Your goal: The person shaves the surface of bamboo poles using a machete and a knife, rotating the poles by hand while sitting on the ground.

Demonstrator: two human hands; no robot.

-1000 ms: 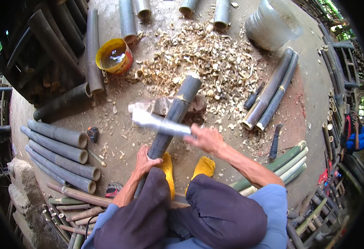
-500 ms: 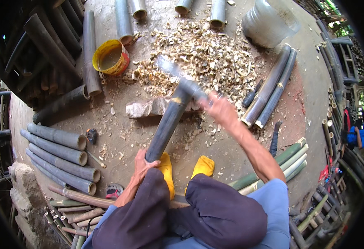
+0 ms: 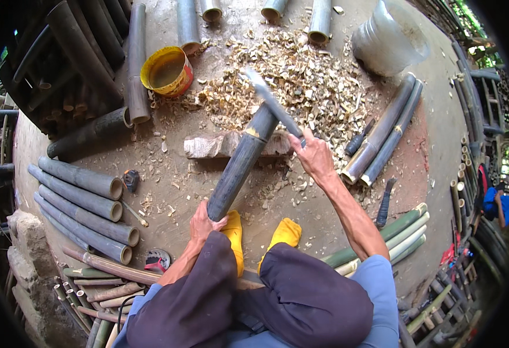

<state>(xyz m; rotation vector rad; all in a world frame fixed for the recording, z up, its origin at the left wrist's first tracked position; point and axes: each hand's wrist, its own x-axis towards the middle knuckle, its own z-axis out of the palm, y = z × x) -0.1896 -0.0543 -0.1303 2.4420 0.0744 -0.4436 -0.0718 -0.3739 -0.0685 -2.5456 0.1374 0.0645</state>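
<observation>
My left hand (image 3: 203,225) is wrapped round the near end of a dark bamboo tube (image 3: 236,171), by my left knee. The tube slants away from me, its far part leaning over a rough wooden block (image 3: 211,145). My right hand (image 3: 316,158) is closed round the handle end of a machete (image 3: 279,110), a long grey blade with a blurred, bright tip. This blade lies across the tube's far end in the view; whether it touches I cannot tell. Wood chips (image 3: 301,75) are heaped beyond the block.
A yellow bucket (image 3: 167,72) of murky liquid and a cloudy plastic container (image 3: 385,43) stand farther off. Cut bamboo tubes (image 3: 80,200) lie at left, others (image 3: 382,130) at right beside a dark-handled tool (image 3: 385,203). Yellow-covered feet (image 3: 283,233) rest before me.
The machete has swung slightly and now shows more sharply at the tube's far end. My left hand keeps its hold on the tube. The whole view has shifted a little.
</observation>
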